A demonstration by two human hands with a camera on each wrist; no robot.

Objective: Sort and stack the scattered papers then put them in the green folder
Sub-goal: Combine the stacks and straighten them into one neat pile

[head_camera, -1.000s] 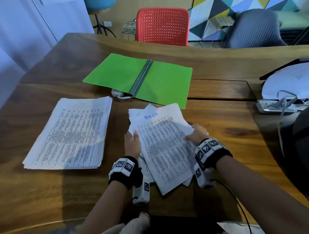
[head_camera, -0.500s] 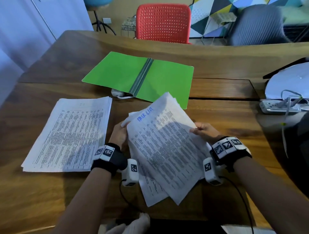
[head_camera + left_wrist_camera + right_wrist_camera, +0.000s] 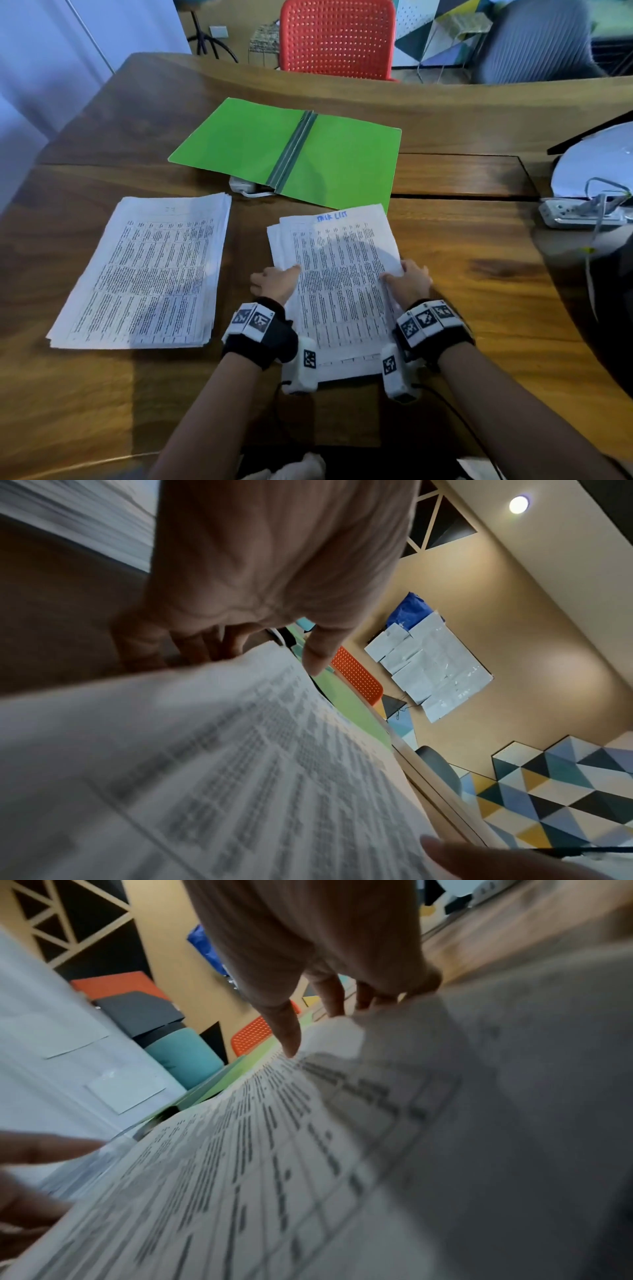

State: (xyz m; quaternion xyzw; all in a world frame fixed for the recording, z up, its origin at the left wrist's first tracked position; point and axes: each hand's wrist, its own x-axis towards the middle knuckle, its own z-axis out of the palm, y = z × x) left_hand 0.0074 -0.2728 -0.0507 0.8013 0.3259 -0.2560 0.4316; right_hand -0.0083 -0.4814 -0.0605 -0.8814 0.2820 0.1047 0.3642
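A small bundle of printed papers [image 3: 337, 274] with blue handwriting on top lies squared up in front of me. My left hand [image 3: 274, 282] grips its left edge, thumb on top and fingers [image 3: 202, 647] under the sheets [image 3: 240, 764]. My right hand [image 3: 407, 281] grips the right edge the same way, thumb [image 3: 287, 1037] on the page [image 3: 308, 1150]. A thicker stack of printed papers [image 3: 147, 270] lies to the left. The green folder [image 3: 287, 154] lies open behind the bundle.
A white adapter with a cable [image 3: 245, 186] peeks from under the folder's near edge. At the right sit a power strip [image 3: 579, 212] and a round white object [image 3: 596, 161]. A red chair [image 3: 337, 37] and a grey chair [image 3: 537, 41] stand beyond the wooden table [image 3: 462, 274].
The tilted, fanned bundle has been turned straight and its sheets brought together between both hands. It has come down flat on the table. The left stack and folder have not moved.
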